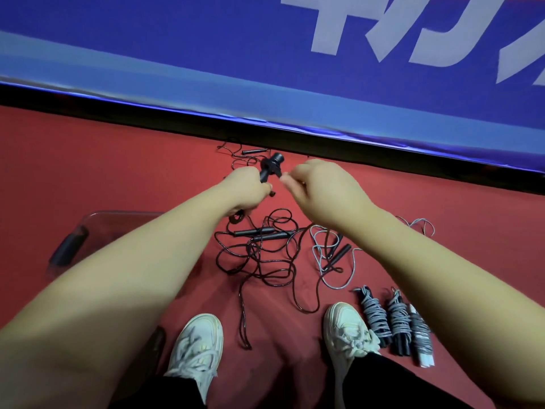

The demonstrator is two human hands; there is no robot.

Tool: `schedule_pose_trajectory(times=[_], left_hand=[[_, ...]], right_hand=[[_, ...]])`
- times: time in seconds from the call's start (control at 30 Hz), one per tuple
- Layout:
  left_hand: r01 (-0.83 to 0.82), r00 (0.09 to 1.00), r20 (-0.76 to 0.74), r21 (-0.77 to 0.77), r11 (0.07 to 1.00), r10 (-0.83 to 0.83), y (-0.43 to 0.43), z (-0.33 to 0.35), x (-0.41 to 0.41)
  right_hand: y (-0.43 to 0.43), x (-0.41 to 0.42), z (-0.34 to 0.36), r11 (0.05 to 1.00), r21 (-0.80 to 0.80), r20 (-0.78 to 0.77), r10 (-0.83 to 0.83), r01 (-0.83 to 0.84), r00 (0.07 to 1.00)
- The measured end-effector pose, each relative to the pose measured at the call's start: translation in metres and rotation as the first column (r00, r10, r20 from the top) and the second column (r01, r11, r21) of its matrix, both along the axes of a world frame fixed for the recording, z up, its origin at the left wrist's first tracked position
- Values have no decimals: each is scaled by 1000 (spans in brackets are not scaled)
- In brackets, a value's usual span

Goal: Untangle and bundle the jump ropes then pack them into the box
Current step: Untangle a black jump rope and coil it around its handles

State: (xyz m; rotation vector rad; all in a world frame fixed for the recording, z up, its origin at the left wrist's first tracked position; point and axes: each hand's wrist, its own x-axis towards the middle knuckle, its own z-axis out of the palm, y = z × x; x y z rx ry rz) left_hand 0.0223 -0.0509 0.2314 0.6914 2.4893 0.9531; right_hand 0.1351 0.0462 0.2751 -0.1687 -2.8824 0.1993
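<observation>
One rope: L hand, R hand

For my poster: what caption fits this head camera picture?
Left hand grips a black jump rope while right hand pinches it, above tangled ropes.

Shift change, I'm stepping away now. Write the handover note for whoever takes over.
Left hand grips the black rope by its handles, cord wound round them; right hand pinches its cord.
Done: three grey bundles lie by the right shoe.
Left: finish this wrap, untangle the dark ropes and the loose grey rope on the floor, bundle them, pack all into the clear box at the left; no bundle shows in it.
</observation>
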Motion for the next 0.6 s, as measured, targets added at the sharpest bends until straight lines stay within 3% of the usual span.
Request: schedule_pose_trajectory(times=[0.07, 0.13, 0.17, 0.3, 0.4, 0.6], left_hand=[[-33, 999, 25, 78, 996, 32, -2, 0, -4], [-59, 997, 48, 131, 990, 53, -3, 0, -7], [-64, 996, 63, 150, 987, 55, -3, 0, -8], [-62, 988, 153, 257, 964, 23, -6, 4, -12], [-25, 967, 245, 349, 937, -66, -10, 11, -8], [112, 888, 377, 381, 918, -265, -20, 13, 0]], right_hand=[[11, -3, -6, 920, -386, 46, -58, 71, 997], [23, -4, -15, 674, -725, 190, -4, 143, 982], [28, -3, -20, 567, -805, 256, 64, 176, 965], [41, -2, -35, 515, -848, 313, 293, 127, 903], [51, -1, -42, 470, -879, 260, 329, 82, 908], [83, 3, -51, 591, -807, 151, 243, -22, 958]])
